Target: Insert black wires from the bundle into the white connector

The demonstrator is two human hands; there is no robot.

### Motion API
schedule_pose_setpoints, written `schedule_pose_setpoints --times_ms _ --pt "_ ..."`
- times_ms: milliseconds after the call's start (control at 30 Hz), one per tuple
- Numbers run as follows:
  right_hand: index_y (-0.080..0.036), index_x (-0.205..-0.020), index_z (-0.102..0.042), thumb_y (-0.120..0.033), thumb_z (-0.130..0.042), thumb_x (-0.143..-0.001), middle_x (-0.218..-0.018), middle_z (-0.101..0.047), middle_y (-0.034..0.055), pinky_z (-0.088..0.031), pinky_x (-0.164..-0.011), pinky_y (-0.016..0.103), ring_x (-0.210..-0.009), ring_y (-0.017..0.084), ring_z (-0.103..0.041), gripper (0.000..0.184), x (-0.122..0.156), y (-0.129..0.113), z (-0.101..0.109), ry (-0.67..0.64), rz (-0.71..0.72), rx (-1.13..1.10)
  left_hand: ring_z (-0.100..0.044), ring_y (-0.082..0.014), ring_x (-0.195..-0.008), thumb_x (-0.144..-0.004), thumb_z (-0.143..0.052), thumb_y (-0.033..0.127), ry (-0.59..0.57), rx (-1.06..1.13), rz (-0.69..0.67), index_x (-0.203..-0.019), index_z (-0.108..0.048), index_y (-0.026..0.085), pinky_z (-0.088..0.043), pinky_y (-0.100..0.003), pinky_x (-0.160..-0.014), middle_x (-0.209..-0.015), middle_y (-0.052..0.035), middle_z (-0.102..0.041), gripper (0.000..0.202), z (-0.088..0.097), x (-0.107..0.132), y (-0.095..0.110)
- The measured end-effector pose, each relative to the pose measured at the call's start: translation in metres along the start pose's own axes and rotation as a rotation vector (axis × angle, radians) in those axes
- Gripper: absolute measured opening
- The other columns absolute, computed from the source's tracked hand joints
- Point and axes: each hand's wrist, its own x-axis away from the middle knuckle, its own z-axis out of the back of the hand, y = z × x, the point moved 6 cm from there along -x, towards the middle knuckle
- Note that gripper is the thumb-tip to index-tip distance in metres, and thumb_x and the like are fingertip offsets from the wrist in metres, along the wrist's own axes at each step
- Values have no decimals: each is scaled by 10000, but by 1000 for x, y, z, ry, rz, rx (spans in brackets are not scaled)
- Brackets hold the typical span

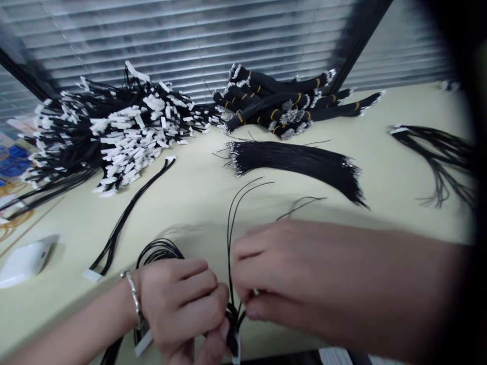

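My left hand [186,304], with a silver bracelet [133,294] at the wrist, is closed around a bunch of black wires [233,329] with a white connector [236,350] at its lower end. Against that bunch, my right hand [274,274] has its thumb and fingers pinched on black wires just above the connector. Two thin wire ends [230,223] rise loose between the hands. Another wire end [300,207] sticks out beyond the right hand. Behind the left wrist, looped black wires [160,248] curve up from the table; a white connector [143,343] shows below.
A finished-looking cable [133,208] with white ends lies left. Behind are a heap of white-ended cables [129,126], banded black wire bundles [281,101] and a loose wire bundle [292,159]. More wires [437,152] lie right. A white case [26,261] sits at the left edge.
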Motion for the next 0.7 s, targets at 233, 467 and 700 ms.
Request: schedule_pose_setpoints --times_ms 233,467,700 --pt "-181 -760 -649 -333 -413 -917 -654 -620 -29 -335 -513 222 -543 75 -524 322 10 96 56 43 -400 39 -396 -113 -359 -683 -425 26 52 -41 -29 -587 -475 201 -325 -254 -280 -507 16 -517 206 4 -2 -3" --pt "-153 -850 -673 -224 -549 -826 -847 -640 44 -379 -706 284 -785 157 -554 145 -7 162 59 404 -398 382 -360 -96 -383 -668 -402 -20 -18 -7 -72 -582 -451 180 -302 -242 -312 -490 28 -453 223 0 -8 -2" --pt "-170 -871 -636 -183 -503 -862 -921 -612 79 -385 -834 357 -930 229 -527 135 -19 175 36 505 -305 402 -340 -90 -401 -652 -403 -55 -83 46 -144 -536 -411 171 -271 -257 -345 -515 25 -427 255 2 -15 -1"
